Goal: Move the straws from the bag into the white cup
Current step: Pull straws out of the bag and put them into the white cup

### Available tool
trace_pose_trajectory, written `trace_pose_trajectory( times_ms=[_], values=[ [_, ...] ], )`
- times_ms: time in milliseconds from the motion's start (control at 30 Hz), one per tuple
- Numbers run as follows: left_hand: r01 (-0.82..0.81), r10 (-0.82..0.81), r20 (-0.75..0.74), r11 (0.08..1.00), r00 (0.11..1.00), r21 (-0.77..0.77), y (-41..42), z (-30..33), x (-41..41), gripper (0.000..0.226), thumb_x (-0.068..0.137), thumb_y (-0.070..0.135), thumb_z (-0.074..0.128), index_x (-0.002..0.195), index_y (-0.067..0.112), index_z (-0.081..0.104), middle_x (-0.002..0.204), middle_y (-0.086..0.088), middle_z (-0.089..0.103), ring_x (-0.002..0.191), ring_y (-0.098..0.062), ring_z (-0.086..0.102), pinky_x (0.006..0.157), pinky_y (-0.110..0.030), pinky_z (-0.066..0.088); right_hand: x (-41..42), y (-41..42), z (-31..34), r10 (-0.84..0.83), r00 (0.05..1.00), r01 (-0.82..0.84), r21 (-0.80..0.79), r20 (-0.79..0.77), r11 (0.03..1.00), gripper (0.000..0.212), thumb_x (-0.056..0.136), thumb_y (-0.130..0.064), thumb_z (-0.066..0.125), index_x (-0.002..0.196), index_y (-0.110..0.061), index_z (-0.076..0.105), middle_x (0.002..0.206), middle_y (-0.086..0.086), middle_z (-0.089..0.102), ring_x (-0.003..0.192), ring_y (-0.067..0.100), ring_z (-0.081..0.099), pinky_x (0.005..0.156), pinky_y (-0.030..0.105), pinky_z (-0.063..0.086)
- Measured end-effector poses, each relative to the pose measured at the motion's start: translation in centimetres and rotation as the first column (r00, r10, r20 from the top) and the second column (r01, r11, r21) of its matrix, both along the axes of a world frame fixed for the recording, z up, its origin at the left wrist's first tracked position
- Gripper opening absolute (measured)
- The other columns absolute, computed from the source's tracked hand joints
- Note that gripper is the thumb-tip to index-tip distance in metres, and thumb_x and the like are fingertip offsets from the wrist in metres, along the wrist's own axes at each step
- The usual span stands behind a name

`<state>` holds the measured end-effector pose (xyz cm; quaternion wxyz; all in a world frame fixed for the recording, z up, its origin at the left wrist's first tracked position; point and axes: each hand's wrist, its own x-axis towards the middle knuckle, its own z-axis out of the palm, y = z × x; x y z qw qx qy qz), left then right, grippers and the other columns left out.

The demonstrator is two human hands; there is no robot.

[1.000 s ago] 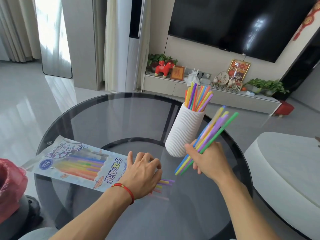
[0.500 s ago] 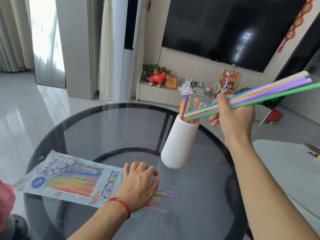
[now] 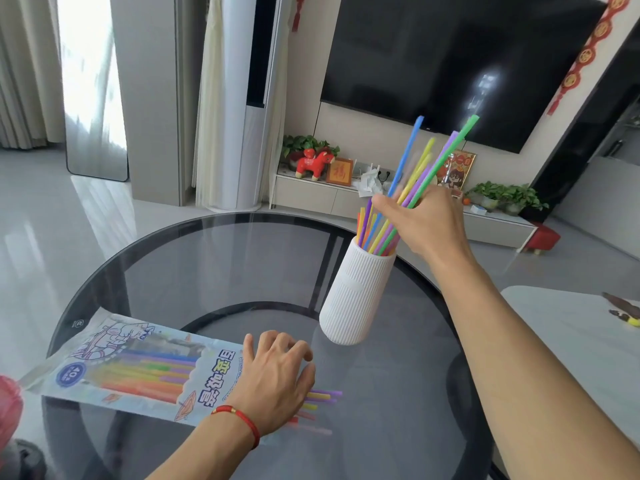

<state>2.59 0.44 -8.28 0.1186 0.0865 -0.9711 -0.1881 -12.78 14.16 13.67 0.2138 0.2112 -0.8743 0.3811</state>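
A ribbed white cup stands on the round dark glass table, with several coloured straws inside it. My right hand is just above the cup's rim, shut on a bundle of coloured straws whose lower ends reach into the cup's mouth. The upper ends fan up and to the right. The printed straw bag lies flat at the near left. My left hand presses flat on the bag's open end, where several straw tips stick out to the right.
A white seat or table sits right of the glass table, with a small dark and yellow object on it. A red bag is at the left edge. A low TV cabinet with plants and ornaments stands behind.
My right hand has turned the straw bundle from nearly level to steeply upright and lowered its ends into the cup. My left hand has stayed on the bag.
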Motion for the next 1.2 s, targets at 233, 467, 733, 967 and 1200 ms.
trace_pose_trajectory(
  times_ms=[233,467,733,967,1200],
  values=[
    [-0.002,0.002,0.028,1.0,1.0,-0.01,0.1,0.2,0.0,0.032,0.099,0.05,0.03,0.118,0.037,0.052,0.121,0.01,0.051,0.123,-0.019,0.036,0.113,-0.05,0.024,0.0,0.2,0.5,0.001,0.971,-0.021,-0.079,-0.238,0.997,0.062,0.089,-0.037,0.081,0.137,-0.011,0.053,0.119,0.008,0.064,0.099,0.024,0.065,0.079,0.032,0.056],
    [-0.001,0.001,0.026,1.0,1.0,-0.015,0.1,0.3,0.0,0.031,0.098,0.049,0.032,0.117,0.036,0.053,0.119,0.009,0.052,0.123,-0.019,0.037,0.111,-0.051,0.026,0.1,0.0,-0.3,0.165,0.938,-0.137,0.109,-0.306,0.985,0.051,0.106,-0.007,0.055,0.156,-0.014,0.047,0.153,0.01,0.058,0.132,0.025,0.059,0.109,0.041,0.052],
    [0.003,-0.003,-0.004,1.0,1.0,-0.006,0.0,0.5,0.0,0.031,0.098,0.049,0.034,0.116,0.035,0.055,0.117,0.008,0.054,0.121,-0.02,0.039,0.11,-0.048,0.028,0.2,0.3,-2.0,0.302,0.921,-0.237,0.264,-0.244,0.935,0.063,0.103,-0.008,0.047,0.164,-0.016,0.035,0.169,0.005,0.04,0.154,0.021,0.038,0.121,0.031,0.035],
    [0.167,-0.157,0.134,0.983,0.978,-0.07,-1.8,1.8,1.1,0.066,0.083,0.075,0.036,0.138,0.038,0.039,0.148,0.007,0.034,0.143,-0.02,0.021,0.119,-0.06,0.011,0.2,1.2,-2.3,0.251,0.911,-0.209,0.159,-0.327,0.965,0.044,0.102,-0.006,0.053,0.146,-0.005,0.06,0.151,0.011,0.061,0.141,0.02,0.054,0.118,0.029,0.04],
    [0.324,-0.229,0.454,0.935,0.861,-0.142,-4.9,2.3,3.1,0.138,0.048,0.091,0.06,0.153,0.034,-0.008,0.162,0.009,0.006,0.151,-0.015,-0.006,0.116,-0.069,-0.009,5.3,3.9,-9.6,0.282,0.832,-0.255,0.123,-0.478,0.959,0.021,0.09,-0.01,0.055,0.079,-0.01,0.073,0.072,0.003,0.069,0.057,0.018,0.054,0.054,0.029,0.04]
  ],
)
